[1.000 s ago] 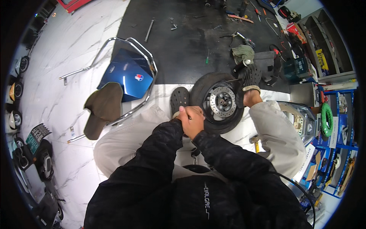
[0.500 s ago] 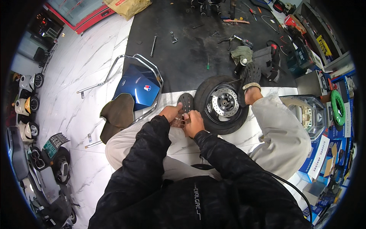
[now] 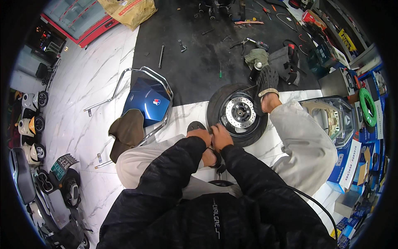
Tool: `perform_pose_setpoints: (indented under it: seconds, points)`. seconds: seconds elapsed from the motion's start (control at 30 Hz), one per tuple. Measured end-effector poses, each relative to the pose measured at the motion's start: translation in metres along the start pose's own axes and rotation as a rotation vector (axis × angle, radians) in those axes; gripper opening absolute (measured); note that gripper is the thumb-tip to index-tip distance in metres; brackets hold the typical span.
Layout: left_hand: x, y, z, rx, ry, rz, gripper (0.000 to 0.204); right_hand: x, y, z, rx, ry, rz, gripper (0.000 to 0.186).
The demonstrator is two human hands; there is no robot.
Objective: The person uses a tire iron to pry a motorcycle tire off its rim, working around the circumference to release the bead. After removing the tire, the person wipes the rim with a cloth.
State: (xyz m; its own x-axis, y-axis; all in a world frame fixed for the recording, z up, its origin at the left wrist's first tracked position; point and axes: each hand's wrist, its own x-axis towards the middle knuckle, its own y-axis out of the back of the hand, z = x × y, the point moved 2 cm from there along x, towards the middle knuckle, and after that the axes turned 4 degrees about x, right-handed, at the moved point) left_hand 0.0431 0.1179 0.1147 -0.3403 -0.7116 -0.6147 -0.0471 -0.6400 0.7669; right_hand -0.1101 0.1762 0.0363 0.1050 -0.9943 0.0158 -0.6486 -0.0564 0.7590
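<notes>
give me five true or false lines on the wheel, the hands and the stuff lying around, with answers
1. The wheel carries a disc with holes in it. True.
2. The blue panel lies right of the wheel. False: the blue panel lies left of the wheel.
3. The left hand and right hand are close together. True.
4. The screwdriver on the black mat has a red handle. False: the screwdriver's handle is green.
5. The sleeves are white. False: the sleeves are black.
</notes>
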Motion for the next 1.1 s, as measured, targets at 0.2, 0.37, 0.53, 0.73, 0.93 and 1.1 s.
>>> perform_pose_setpoints:
  seconds: [0.2,0.37,0.53,0.73,0.93,1.1]
  points:
    - [-0.019,-0.001,-0.043,0.110,-0.058,-0.047,0.061,-0.039,0.031,0.072,-0.268,-0.491,0.376,0.070]
    - [-0.013,-0.012,-0.076,0.065,-0.059,-0.038,0.061,-0.030,0.030,0.105,-0.154,-0.751,0.575,0.078]
    - [-0.004,-0.033,-0.094,0.032,-0.086,0.015,0.063,-0.026,0.024,0.108,-0.151,-0.948,0.477,0.089]
    - [0.015,-0.054,-0.118,0.041,-0.129,0.062,0.064,-0.033,0.020,0.104,-0.212,-0.888,0.421,0.088]
    - [0.034,-0.068,-0.134,0.043,-0.185,0.028,0.063,-0.040,0.029,0.104,-0.143,-0.864,0.336,0.089]
    - [0.037,-0.059,-0.129,0.045,-0.178,0.032,0.064,-0.035,0.037,0.112,-0.071,-0.892,0.234,0.094]
